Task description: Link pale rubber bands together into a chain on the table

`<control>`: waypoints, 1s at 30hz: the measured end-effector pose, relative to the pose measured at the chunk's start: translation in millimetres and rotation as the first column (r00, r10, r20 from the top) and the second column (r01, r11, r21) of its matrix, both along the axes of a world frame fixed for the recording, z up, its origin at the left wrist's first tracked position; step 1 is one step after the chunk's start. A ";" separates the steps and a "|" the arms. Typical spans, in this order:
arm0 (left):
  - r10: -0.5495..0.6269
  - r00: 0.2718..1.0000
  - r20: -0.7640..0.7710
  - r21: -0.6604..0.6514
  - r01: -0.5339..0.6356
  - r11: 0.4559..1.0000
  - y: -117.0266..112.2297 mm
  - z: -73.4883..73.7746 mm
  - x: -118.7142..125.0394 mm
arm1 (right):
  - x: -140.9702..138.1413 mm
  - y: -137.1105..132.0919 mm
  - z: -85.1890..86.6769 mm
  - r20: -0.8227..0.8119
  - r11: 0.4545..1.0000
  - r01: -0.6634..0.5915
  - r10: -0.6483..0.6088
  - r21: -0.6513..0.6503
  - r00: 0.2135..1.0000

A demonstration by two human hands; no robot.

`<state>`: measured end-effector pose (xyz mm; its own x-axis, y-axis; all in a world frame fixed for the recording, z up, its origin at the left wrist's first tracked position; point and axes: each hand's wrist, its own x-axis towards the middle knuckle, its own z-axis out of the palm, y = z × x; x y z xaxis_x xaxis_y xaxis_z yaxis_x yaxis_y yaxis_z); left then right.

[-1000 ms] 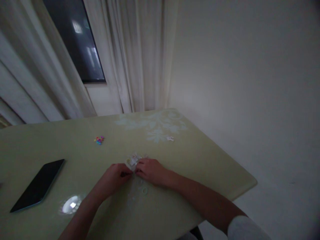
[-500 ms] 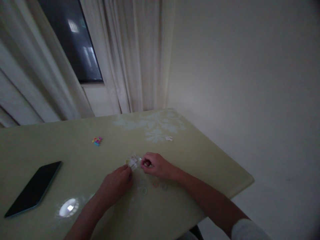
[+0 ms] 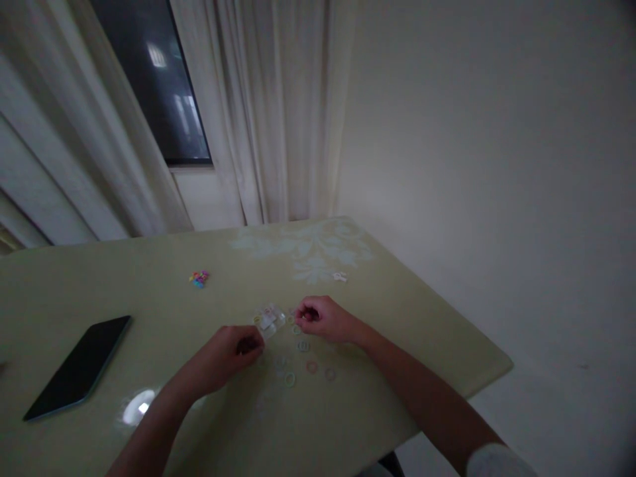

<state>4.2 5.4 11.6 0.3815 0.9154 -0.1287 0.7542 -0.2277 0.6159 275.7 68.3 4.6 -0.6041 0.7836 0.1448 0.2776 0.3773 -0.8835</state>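
Observation:
A small clear plastic box (image 3: pixel 269 320), with a few tiny light rings inside, lies on the table. Just left of and below it is my left hand (image 3: pixel 236 351), its fingers curled in towards the thumb; what they hold, if anything, is hidden. To the right of the box, the fingertips of my right hand (image 3: pixel 328 319) are pinched together over some small rings; anything between them is too small to make out. Below the hands lie several thin rings, among them a pale green ring (image 3: pixel 289 379), an orange ring (image 3: pixel 311 367) and a greyish ring (image 3: pixel 330 374).
A dark tablet (image 3: pixel 79 368) lies at the left of the table (image 3: pixel 149 285). Farther back sit a little heap of colourful pieces (image 3: pixel 199 279) and some small white pieces (image 3: pixel 340 276). Curtains (image 3: pixel 288 132) hang behind, and a wall (image 3: pixel 472 165) runs along the right.
My left hand has drawn back from the box, its fingers loosening. My right hand has shifted slightly right, away from the box, and more rings show beneath it. The view has shifted slightly.

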 end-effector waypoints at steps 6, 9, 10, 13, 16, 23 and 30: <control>0.015 0.998 -0.063 -0.037 -0.018 0.999 3.8 -7.3 3.0 | 1.8 0.3 -2.5 0.007 0.999 -0.042 0.042 -0.007 0.999; 0.026 0.993 -0.115 -0.005 -0.027 1.000 3.2 -9.3 8.0 | 0.1 -0.9 -4.7 0.003 0.999 -0.050 0.050 -0.002 0.999; 0.030 0.989 -0.144 0.011 -0.028 1.000 1.8 -9.0 9.8 | -0.5 -1.3 -5.2 0.003 0.999 -0.050 0.050 0.000 0.999; 0.054 0.959 -0.280 0.077 -0.033 0.996 -5.3 -7.9 16.0 | -2.2 -2.5 -6.0 0.002 0.999 -0.049 0.049 -0.002 0.999; 0.069 0.913 -0.403 0.136 -0.015 0.991 -12.1 -6.9 22.2 | -3.3 -3.3 -5.9 -0.011 0.999 -0.052 0.052 -0.009 0.999; -0.043 0.984 0.176 0.040 0.037 0.999 -11.5 6.0 31.5 | -4.2 -6.6 -1.3 -0.085 0.989 -0.052 0.041 -0.137 0.996; 0.060 0.873 0.483 0.120 -0.134 0.984 -5.1 2.2 31.4 | -7.7 -13.0 3.7 -0.170 0.970 -0.116 0.080 -0.214 0.982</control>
<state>35.5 0.3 13.8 0.2706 0.9452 0.1828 0.4010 -0.2833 0.8712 268.1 55.3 8.3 -0.6629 0.7451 0.0738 0.0985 0.1845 -0.9779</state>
